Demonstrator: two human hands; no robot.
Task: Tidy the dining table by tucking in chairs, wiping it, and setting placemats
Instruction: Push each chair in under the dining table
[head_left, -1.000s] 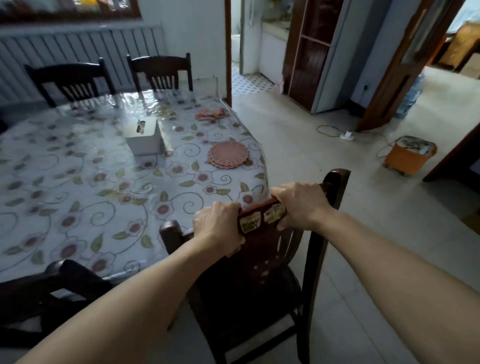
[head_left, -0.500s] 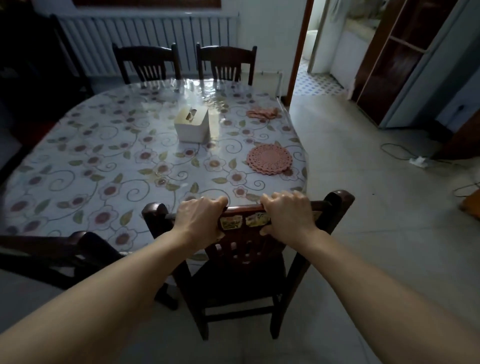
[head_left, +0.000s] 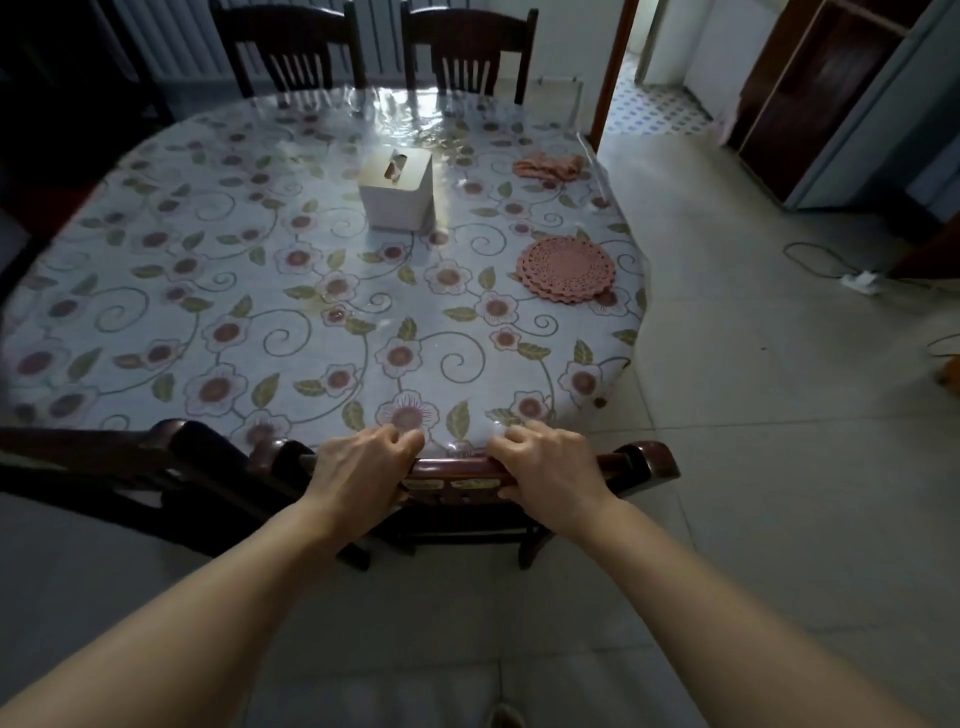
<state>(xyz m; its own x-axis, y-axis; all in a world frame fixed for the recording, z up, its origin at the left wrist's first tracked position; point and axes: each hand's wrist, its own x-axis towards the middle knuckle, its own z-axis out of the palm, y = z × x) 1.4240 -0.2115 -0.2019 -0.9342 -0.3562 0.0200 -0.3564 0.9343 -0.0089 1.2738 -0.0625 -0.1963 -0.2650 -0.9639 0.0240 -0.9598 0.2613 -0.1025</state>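
Observation:
A dark wooden chair (head_left: 644, 460) stands against the near edge of the oval dining table (head_left: 156, 291), its seat hidden under the flowered, plastic-covered top. My left hand (head_left: 358, 467) and my right hand (head_left: 545, 465) both grip the chair's top rail, fingers curled over its far side. A stack of round pink placemats (head_left: 566, 267) lies near the table's right edge. A crumpled pink cloth (head_left: 548, 166) lies at the far right of the table.
A white tissue box (head_left: 397, 189) stands mid-table. Another dark chair (head_left: 171, 457) sits at the near left, two more chairs (head_left: 291, 47) (head_left: 467, 47) at the far side. A power strip with cable (head_left: 860, 280) lies on the tiled floor to the right. A doorway (head_left: 654, 78) opens beyond.
The chair has been pushed forward until its back meets the table edge, and I have stepped closer to the table. Both hands keep their grip on the top rail.

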